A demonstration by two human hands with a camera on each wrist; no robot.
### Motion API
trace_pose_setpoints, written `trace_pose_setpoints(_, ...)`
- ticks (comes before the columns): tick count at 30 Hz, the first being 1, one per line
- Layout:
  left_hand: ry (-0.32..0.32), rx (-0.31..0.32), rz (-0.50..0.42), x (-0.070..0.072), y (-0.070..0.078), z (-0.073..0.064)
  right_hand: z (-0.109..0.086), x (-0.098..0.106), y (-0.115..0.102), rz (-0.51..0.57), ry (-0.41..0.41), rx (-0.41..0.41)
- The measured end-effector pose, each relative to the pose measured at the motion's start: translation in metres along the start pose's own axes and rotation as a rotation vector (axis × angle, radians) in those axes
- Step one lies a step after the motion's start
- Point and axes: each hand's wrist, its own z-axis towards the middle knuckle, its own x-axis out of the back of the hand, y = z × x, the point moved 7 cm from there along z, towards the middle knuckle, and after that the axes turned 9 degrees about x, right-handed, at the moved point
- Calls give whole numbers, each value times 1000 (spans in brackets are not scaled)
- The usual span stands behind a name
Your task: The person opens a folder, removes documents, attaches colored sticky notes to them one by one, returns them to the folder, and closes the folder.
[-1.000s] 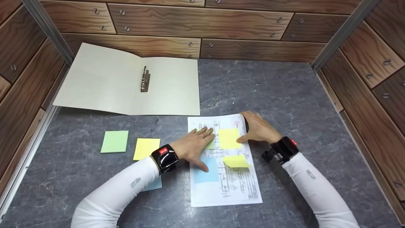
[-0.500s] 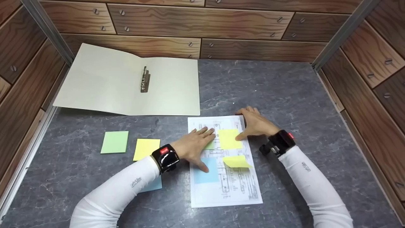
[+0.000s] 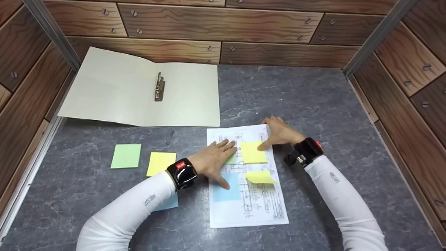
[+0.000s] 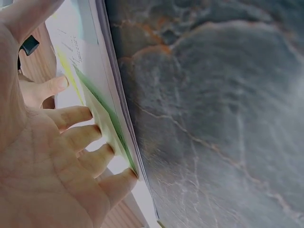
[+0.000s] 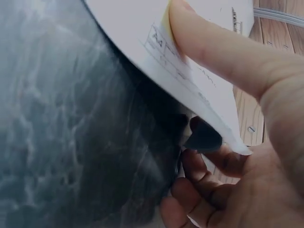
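Observation:
Printed sheets of paper (image 3: 251, 218) with line drawings lie stacked on the table. My left hand (image 3: 212, 160) rests on their left side with its fingers spread. Beneath its fingers is a green sticky note (image 4: 109, 118); its thumb touches a blue sticky note (image 3: 226, 191). At the upper right corner my right hand (image 3: 281, 132) grips the sheets, thumb over a yellow sticky note (image 3: 251, 157) and fingers curled below the lifted edge. Among those fingers is a small dark flat-sided piece (image 5: 204, 137), partly hidden. Lower down, another yellow note (image 3: 261, 177) curls up from the paper.
An open cream folder (image 3: 188, 101) with a metal clip mechanism (image 3: 159, 89) lies at the back left. Green (image 3: 126, 156) and yellow (image 3: 160, 162) sticky note pads sit left of the sheets. A blue pad (image 3: 169, 203) is partly under the left forearm. Wood-patterned walls enclose the table.
My right hand has shifted slightly away from me and to the left along the sheets' corner, its thumb sliding up the yellow note. The left hand stays in place.

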Motion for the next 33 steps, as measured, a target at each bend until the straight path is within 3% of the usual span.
trace_pose_setpoints(6, 14, -23, -20, 2, 1, -1, -6, 2, 1, 264, 63, 52)
trace_pose_setpoints(13, 13, -19, -14, 2, 1, -1, -22, -18, 10, 621, 56, -78)
trace_pose_setpoints(19, 9, -6, -7, 1, 0, -1, -44, -38, 4, 747, 26, -96)
trace_pose_setpoints(25, 9, -10, -17, 0, 0, -2, -64, -47, 3, 837, 41, -97)
trace_pose_setpoints(33, 13, -8, 6, 2, 1, -1, -83, -62, -2, 1009, -7, -84)
